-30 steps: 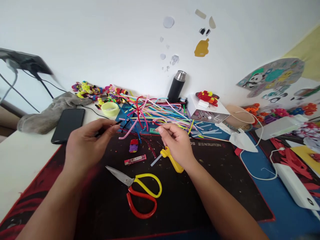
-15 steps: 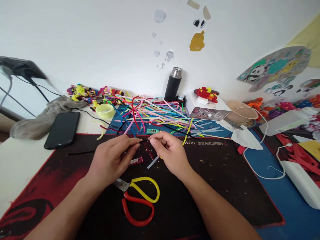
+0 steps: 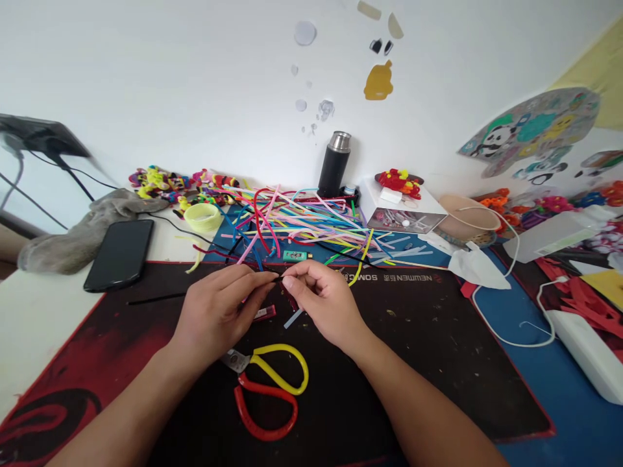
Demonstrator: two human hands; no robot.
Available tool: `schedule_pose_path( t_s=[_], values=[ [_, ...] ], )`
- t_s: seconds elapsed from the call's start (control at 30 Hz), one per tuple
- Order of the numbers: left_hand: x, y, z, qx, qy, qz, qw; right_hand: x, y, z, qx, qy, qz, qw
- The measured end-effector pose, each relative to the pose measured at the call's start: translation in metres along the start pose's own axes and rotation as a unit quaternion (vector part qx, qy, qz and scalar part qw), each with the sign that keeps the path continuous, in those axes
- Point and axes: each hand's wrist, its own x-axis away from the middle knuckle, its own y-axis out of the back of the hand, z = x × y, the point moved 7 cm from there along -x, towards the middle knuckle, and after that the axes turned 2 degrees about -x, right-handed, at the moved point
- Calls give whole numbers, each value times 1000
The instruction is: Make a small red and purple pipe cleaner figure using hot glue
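Observation:
A thin black pipe cleaner (image 3: 156,299) sticks out to the left from my left hand (image 3: 221,305), whose fingers are pinched on it. My right hand (image 3: 321,301) pinches the black piece's other end, its fingertips almost touching those of my left hand. Under my right hand a short pale strip (image 3: 293,318) lies on the dark mat (image 3: 413,350). Below my hands rest scissors (image 3: 275,386) with one yellow and one red handle. Partly behind my left fingers is a small red item with a white label (image 3: 265,313).
Many colourful pipe cleaners (image 3: 302,220) are heaped behind the mat. A black thermos (image 3: 334,164) and a white box (image 3: 406,207) stand by the wall. A phone (image 3: 119,254) lies left, near a yellow tape roll (image 3: 202,217). White cables and a power strip (image 3: 591,353) are at right.
My right hand has shifted slightly left, closer to the fingertips of my left hand. The view has moved a little.

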Motion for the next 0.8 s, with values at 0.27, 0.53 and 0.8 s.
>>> schedule_pose_path(
  t_s=[0.27, 0.53, 0.8],
  values=[
    [1, -10, 13, 134, 134, 91, 978, 2, 8, 13, 120, 81, -32, 989],
    [0, 2, 11, 105, 114, 29, 988, 2, 8, 10, 67, 61, -41, 995],
    [-2, 11, -1, 10, 26, -18, 999, 0, 3, -7, -27, -20, -21, 999]
  ],
)
